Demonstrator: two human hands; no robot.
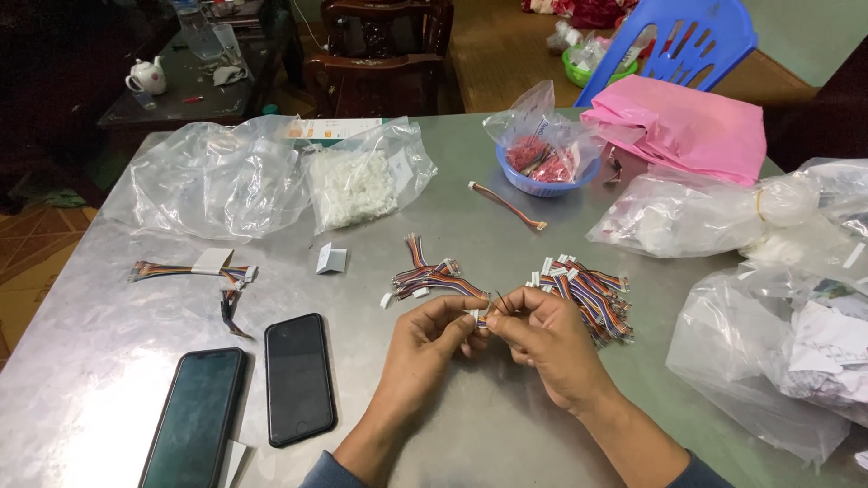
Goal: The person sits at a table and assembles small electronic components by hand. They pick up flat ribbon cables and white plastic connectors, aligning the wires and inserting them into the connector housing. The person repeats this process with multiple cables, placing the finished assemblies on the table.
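I see my left hand (pixel 432 336) and right hand (pixel 541 336) meeting above the metal counter (pixel 506 434), each grip pinched closed on one short multicoloured wire lead (pixel 482 316) held between them. A pile of similar leads (pixel 588 287) lies just beyond the right hand.

Both hands, left (pixel 432 336) and right (pixel 542 334), pinch small wire connector (pixel 480 316) above metal table (pixel 470 226); cable pile (pixel 592 289) beside.

Two bare forearms, left hand (pixel 425 339) and right hand (pixel 542 339) with no rings or watch, short plain nails, dark blue-grey sleeves pushed up near the elbows
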